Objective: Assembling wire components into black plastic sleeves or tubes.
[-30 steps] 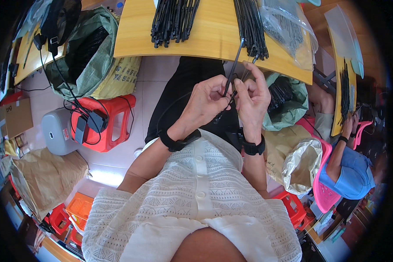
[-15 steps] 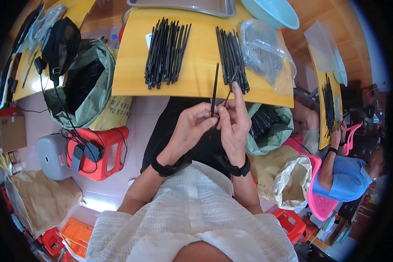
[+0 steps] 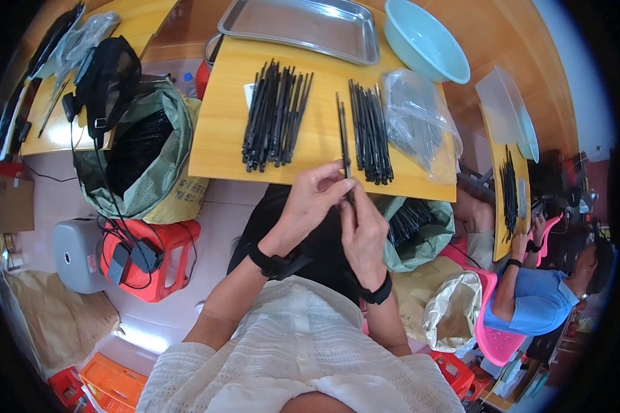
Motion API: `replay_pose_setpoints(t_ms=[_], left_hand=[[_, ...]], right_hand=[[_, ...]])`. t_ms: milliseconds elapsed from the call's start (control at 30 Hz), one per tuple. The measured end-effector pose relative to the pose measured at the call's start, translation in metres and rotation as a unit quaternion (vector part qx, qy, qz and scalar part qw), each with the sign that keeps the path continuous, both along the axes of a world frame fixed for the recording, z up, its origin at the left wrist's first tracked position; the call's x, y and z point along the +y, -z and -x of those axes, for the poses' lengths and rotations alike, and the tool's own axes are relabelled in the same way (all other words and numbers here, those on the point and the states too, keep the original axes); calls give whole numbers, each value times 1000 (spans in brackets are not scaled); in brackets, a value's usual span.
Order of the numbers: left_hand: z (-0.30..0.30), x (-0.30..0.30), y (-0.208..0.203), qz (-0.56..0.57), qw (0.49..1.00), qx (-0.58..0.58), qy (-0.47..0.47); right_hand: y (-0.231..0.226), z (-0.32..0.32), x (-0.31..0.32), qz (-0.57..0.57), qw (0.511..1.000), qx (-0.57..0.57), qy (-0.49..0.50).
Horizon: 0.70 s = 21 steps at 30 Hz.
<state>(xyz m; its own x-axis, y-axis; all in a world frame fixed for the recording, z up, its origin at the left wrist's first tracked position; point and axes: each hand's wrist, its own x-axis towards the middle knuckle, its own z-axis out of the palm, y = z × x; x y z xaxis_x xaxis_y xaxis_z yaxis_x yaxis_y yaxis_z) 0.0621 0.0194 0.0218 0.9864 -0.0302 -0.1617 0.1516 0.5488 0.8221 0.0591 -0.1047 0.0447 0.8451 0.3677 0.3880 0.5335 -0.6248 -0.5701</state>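
Note:
Both of my hands meet at the table's near edge around a thin black rod (image 3: 343, 131), which stands nearly upright. My left hand (image 3: 317, 196) pinches its lower part between thumb and fingers. Just below, my right hand (image 3: 365, 230) has its fingers closed at the rod's lower end. A second slender piece seems to run along the rod, but I cannot make it out clearly. On the yellow table (image 3: 220, 148), a larger bundle of black rods (image 3: 275, 117) lies to the left and a smaller bundle (image 3: 370, 134) to the right.
A clear plastic bag of thin grey pieces (image 3: 420, 127) lies beside the right bundle. Behind are a metal tray (image 3: 299, 31) and a pale blue basin (image 3: 427, 45). Green sacks of black rods flank me, left (image 3: 89, 168) and right (image 3: 440, 237). A person in blue (image 3: 530, 299) sits right.
My right hand has drawn down and in, its raised index finger now folded in, and meets my left at the rod. The view has shifted, showing more of the tray and basin.

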Motion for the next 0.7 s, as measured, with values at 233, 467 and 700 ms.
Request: replay_pose_setpoints(t_ms=[233, 467, 700], left_hand=[[18, -3, 7, -145, 989, -11, -33], [50, 5, 20, -110, 992, 56, -14], [55, 9, 23, -66, 991, 74, -95]], right_hand=[[3, -56, 3, 91, 991, -90, 50], [0, -60, 20, 226, 966, 19, 125], [9, -72, 74, 21, 999, 27, 41]])
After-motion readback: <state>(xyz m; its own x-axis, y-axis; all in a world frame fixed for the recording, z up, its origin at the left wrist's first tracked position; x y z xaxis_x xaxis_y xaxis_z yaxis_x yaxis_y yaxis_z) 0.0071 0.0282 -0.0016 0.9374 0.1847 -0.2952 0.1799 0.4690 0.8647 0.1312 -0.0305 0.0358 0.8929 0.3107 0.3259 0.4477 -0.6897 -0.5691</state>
